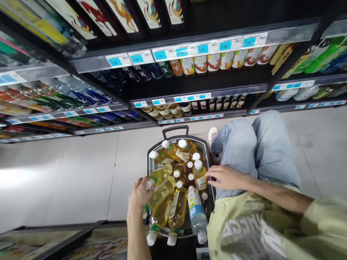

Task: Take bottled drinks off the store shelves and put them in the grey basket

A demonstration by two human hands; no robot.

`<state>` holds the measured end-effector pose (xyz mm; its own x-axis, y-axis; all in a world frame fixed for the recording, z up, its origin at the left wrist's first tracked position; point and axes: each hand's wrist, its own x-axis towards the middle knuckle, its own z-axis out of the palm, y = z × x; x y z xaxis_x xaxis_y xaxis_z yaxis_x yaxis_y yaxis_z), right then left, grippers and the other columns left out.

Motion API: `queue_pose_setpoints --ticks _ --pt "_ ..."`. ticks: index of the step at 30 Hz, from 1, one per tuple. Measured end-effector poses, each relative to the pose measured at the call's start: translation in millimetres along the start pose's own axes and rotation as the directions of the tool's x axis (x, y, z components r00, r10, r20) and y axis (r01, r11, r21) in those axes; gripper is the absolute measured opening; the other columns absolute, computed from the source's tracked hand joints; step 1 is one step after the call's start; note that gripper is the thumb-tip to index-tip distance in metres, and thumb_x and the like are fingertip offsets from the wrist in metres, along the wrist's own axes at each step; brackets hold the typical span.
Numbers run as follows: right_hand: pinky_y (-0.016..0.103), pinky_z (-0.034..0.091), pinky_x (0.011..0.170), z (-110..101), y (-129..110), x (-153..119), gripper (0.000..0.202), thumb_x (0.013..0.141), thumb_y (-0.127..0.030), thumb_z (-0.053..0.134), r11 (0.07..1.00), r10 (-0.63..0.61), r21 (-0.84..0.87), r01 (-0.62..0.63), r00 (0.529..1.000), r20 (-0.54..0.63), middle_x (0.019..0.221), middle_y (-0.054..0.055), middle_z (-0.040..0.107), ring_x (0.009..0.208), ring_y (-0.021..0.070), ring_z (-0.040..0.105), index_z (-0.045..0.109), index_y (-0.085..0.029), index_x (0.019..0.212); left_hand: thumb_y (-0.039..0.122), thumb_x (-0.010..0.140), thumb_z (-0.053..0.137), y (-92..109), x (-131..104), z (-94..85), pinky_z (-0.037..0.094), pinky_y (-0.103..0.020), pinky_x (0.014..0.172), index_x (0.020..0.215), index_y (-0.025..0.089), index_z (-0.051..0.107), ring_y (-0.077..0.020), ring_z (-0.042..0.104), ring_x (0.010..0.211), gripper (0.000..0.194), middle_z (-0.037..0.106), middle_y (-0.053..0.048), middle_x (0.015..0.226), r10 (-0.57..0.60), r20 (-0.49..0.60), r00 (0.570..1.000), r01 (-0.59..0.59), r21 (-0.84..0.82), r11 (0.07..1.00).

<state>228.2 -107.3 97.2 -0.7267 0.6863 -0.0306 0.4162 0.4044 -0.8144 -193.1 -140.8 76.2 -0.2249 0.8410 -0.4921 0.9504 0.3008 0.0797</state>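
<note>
L hand [143,190] grips yellow btl [164,172] at cap; R hand [224,178] loosely spread by amber btl [199,174]. Basket [207,151] prob. nearly full.

Basket rim [148,162]: black. Clock on basket centre: 10, pale-yellow bottle [164,172], green neck band; 7, golden bottle [178,205], white cap; 2, amber bottle [199,173], white cap; 5, clear bottle [198,216], blue-and-white label.
Clock on view centre: 11, dark carton [119,8], orange camel on white; 12, price tags [162,54], white and blue; 4, light-blue jeans [240,150]; 5, yellow-green shirt [264,225], white lettering.
</note>
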Motion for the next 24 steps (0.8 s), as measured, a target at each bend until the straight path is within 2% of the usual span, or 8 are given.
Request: queue_pose_setpoints --ticks 1,3,6,8,12,16,20,24 --pt "0.041 0.060 0.099 -12.5 7.0 -16.1 0.023 0.101 -0.024 0.058 0.998 0.054 0.018 -0.053 0.994 -0.099 0.113 0.007 0.078 0.108 0.0237 0.073 0.073 -0.025 0.119 0.037 0.095 0.057 2.2 -0.8 0.3 0.058 -0.038 0.086 0.137 0.027 0.064 -0.0331 0.067 0.121 0.044 0.064 -0.012 0.141 -0.008 -0.007 1.000 0.008 0.023 1.000" --pt "0.044 0.061 0.098 -30.3 22.2 -45.5 0.023 0.102 -0.023 0.055 0.992 0.123 0.051 -0.113 0.944 -0.305 0.108 0.007 0.078 0.105 0.0246 0.073 0.073 -0.025 0.114 0.035 0.093 0.058 6.9 -1.3 -0.2 0.058 -0.040 0.090 0.140 0.027 0.063 -0.0336 0.066 0.123 0.048 0.064 -0.014 0.142 -0.023 -0.010 1.000 0.024 0.067 0.997" --pt "0.045 0.061 0.096 -41.9 43.1 -74.3 0.023 0.103 -0.021 0.050 0.984 0.178 0.122 -0.132 0.798 -0.576 0.106 0.008 0.079 0.103 0.0244 0.074 0.072 -0.025 0.108 0.034 0.088 0.063 15.6 -1.5 -3.8 0.058 -0.040 0.095 0.140 0.026 0.064 -0.0347 0.065 0.126 0.052 0.062 -0.015 0.145 -0.045 -0.003 0.999 0.045 0.112 0.993" --pt "0.044 0.061 0.095 -44.5 52.0 -81.8 0.022 0.102 -0.021 0.049 0.982 0.186 0.137 -0.127 0.730 -0.657 0.104 0.008 0.079 0.101 0.0242 0.074 0.071 -0.025 0.104 0.034 0.085 0.065 22.2 -3.2 -6.3 0.058 -0.040 0.095 0.137 0.027 0.066 -0.0353 0.065 0.127 0.052 0.062 -0.015 0.147 -0.050 0.023 0.998 0.046 0.130 0.990" --pt "0.045 0.062 0.093 -48.9 59.2 -83.6 0.018 0.100 -0.022 0.052 0.985 0.170 0.124 -0.117 0.723 -0.670 0.100 0.009 0.078 0.098 0.0248 0.073 0.070 -0.024 0.098 0.030 0.084 0.061 31.3 -13.1 -5.3 0.059 -0.036 0.082 0.135 0.025 0.065 -0.0335 0.073 0.111 0.051 0.070 -0.015 0.133 -0.098 0.100 0.990 0.078 0.194 0.978" --pt "0.046 0.061 0.096 -54.0 61.9 -86.8 0.018 0.099 -0.021 0.052 0.984 0.174 0.138 -0.110 0.725 -0.667 0.103 0.009 0.078 0.101 0.0252 0.073 0.069 -0.024 0.098 0.029 0.083 0.060 31.9 -28.9 2.5 0.058 -0.036 0.076 0.133 0.024 0.063 -0.0340 0.075 0.105 0.050 0.072 -0.016 0.129 -0.176 0.072 0.982 0.158 0.205 0.966" --pt "0.046 0.061 0.098 -55.0 62.8 -88.8 0.017 0.099 -0.020 0.052 0.985 0.165 0.148 -0.089 0.738 -0.655 0.106 0.010 0.077 0.104 0.0252 0.073 0.069 -0.023 0.098 0.031 0.085 0.061 35.3 -39.6 6.9 0.058 -0.035 0.074 0.130 0.022 0.061 -0.0332 0.076 0.101 0.046 0.077 -0.017 0.116 -0.234 0.057 0.970 0.222 0.166 0.961" --pt "0.045 0.060 0.099 -54.1 63.0 -88.0 0.017 0.099 -0.020 0.053 0.986 0.153 0.150 -0.071 0.741 -0.654 0.108 0.010 0.077 0.105 0.0250 0.073 0.069 -0.023 0.097 0.027 0.085 0.064 45.3 -43.2 5.4 0.057 -0.036 0.076 0.127 0.017 0.063 -0.0345 0.075 0.101 0.043 0.075 -0.019 0.119 -0.229 0.052 0.972 0.221 0.125 0.967"
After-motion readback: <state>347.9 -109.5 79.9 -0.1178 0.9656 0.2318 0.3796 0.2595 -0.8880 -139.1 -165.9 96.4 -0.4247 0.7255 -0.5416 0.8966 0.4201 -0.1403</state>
